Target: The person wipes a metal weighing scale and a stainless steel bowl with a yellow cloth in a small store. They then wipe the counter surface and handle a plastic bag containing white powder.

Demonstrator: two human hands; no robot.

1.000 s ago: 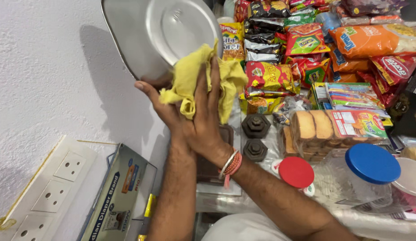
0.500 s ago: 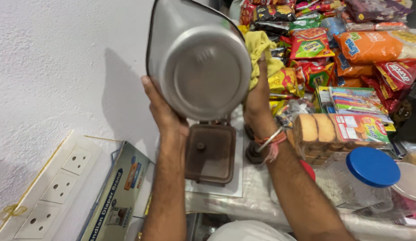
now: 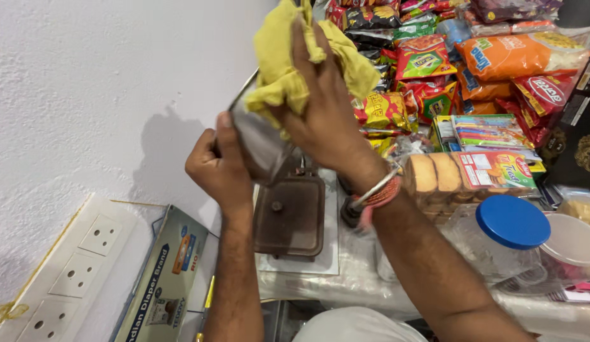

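At far left on the wall, a white socket strip [image 3: 67, 275], a printed box [image 3: 165, 278] beside it. Left hand [image 3: 219, 168] clenched on the edge of a metal pan [image 3: 260, 142], held tilted above the brown scale [image 3: 290, 215]. Right hand [image 3: 323, 107] presses a bunched yellow cloth [image 3: 282, 69] against the pan. Further right: snack packets [image 3: 428, 57], biscuits [image 3: 434, 174], blue-lidded jar [image 3: 512, 221]

Prob. small shop: snack pkts [image 3: 428, 57] stacked
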